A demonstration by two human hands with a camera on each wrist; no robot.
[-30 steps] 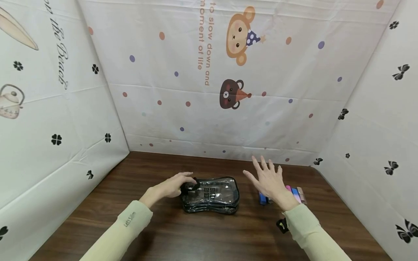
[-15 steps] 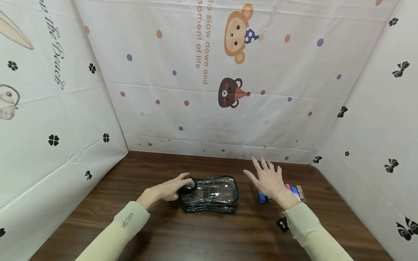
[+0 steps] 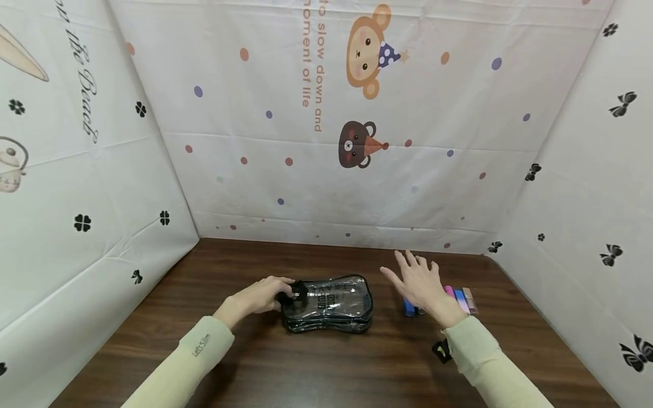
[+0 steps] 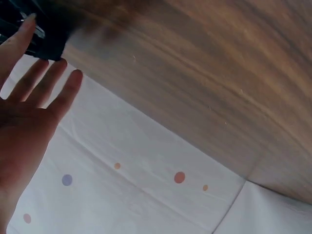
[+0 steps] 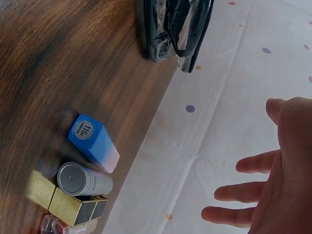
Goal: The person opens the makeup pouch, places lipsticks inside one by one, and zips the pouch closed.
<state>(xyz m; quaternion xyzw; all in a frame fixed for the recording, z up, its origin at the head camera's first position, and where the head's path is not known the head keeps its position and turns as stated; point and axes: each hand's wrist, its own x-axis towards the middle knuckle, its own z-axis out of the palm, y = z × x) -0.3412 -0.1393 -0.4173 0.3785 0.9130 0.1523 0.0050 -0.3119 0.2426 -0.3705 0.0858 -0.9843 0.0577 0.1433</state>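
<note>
A clear cosmetic bag [image 3: 339, 303] with black trim lies on the wooden table in the head view. My left hand [image 3: 259, 296] is at its left end, fingers and thumb around the black handle strap [image 3: 296, 294]. In the left wrist view the thumb and fingertips sit on either side of this dark piece [image 4: 48, 41]. My right hand [image 3: 419, 285] hovers with spread fingers above several lipsticks, touching nothing. The right wrist view shows a blue lipstick [image 5: 95, 141], a silver-grey one [image 5: 84, 179] and a gold one [image 5: 68, 202] below the hand. The hand partly hides them in the head view.
Patterned white sheets [image 3: 255, 170] stand behind the table and at both sides. A pink-and-blue lipstick [image 3: 461, 301] and a beige one [image 3: 470, 300] lie just right of my right hand. Brown tabletop [image 3: 326, 368] stretches in front of the bag.
My left fingers have curled down from straighter ones lying over the strap to a grip on it. The right hand has stayed about where it was, and the bag has barely moved.
</note>
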